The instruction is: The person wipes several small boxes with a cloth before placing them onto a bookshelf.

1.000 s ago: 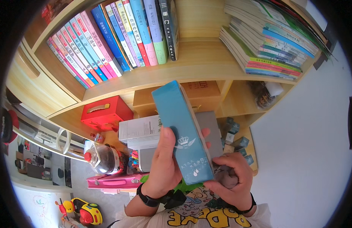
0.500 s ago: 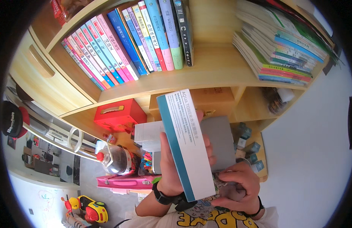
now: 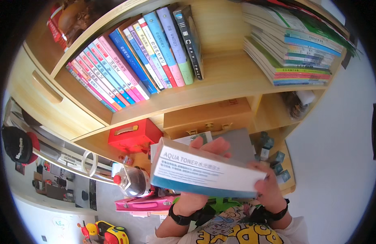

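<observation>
A long white carton with a teal side lies almost level in front of me, tilted down a little to the right. Behind it is my left hand, its fingertips showing above the upper edge and its wrist below; the palm is hidden. My right hand closes on the carton's right end, thumb and fingers around the corner. Whether a cloth is also in that hand cannot be made out. The printed white face is turned up toward me.
Behind the carton stands a wooden shelf with upright books and stacked booklets. Below are a red case, a tan case, a dark bottle with a red cap, a pink case and small teal boxes.
The carton has turned from nearly upright to nearly level. My right hand has moved up from a crumpled greyish cloth near my shirt to the carton's right end.
</observation>
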### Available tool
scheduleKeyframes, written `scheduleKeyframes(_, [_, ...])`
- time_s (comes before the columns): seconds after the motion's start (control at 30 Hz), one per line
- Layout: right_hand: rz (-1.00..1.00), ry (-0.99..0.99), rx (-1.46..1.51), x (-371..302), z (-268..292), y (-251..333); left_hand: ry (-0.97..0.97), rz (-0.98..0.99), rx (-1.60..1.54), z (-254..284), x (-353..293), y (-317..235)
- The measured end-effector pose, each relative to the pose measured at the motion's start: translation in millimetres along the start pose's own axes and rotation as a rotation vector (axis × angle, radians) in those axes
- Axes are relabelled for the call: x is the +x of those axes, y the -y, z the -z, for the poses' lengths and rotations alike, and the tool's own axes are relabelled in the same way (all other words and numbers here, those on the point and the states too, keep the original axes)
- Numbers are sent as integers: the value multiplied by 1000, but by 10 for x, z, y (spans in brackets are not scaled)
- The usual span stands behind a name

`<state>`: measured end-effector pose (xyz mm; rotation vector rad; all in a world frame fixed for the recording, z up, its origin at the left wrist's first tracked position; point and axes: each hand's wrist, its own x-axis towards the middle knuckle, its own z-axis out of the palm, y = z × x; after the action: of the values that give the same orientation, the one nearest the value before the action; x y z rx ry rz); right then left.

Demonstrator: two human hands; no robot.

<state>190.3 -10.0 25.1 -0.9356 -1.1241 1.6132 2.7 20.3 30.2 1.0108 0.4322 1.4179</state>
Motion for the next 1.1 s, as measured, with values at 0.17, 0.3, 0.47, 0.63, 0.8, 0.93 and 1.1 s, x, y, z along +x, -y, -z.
scheduleKeyframes(0.17, [73, -213, 97, 14, 160, -43, -61, 249, 4, -62, 6, -54])
scheduleKeyframes(0.3, [138, -211, 116, 14, 216, -28, 120, 102, 104, 50, -40, 53])
scheduleKeyframes(0.47, [152, -275, 133, -19, 173, 70, 206, 50, 433, 275, -264, 114])
scheduleKeyframes(0.63, [164, -320, 104, -25, 213, 40, 154, 231, 810, 297, -357, 120])
scheduleKeyframes(0.8, [158, -294, 95, -14, 231, 29, 172, 65, 400, 100, -235, 132])
scheduleKeyframes(0.93, [166, -313, 67, -43, 217, 75, 99, 233, 335, 12, -212, 52])
scheduleKeyframes(1.1, [612, -256, -476, -37, 335, 9, 109, 216, 246, 136, -119, 161])
